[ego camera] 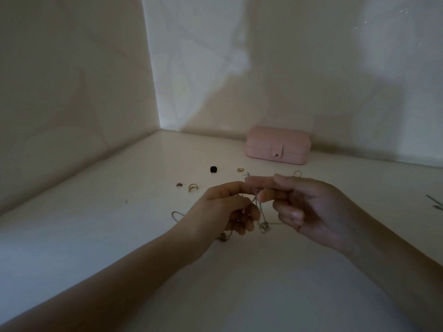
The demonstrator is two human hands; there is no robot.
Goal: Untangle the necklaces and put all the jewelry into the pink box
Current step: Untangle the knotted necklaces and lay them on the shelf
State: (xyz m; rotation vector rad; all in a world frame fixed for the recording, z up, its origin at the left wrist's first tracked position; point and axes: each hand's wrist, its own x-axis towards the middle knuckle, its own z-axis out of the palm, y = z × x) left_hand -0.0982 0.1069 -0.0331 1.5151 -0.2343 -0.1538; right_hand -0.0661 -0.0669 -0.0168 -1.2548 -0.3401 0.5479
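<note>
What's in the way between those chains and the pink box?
The pink box is closed, snap tab fastened, so its lid blocks entry. The chains are knotted together, pinched by the left hand and right hand. On the table between, only a small gold ring lies.

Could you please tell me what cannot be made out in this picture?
Head view: how many necklaces are tangled; the chains are thin, dim, and partly behind the left hand and right hand.
Head view: inside of the pink box; its lid is shut.
Head view: thin item at the right edge, cut off.
</note>
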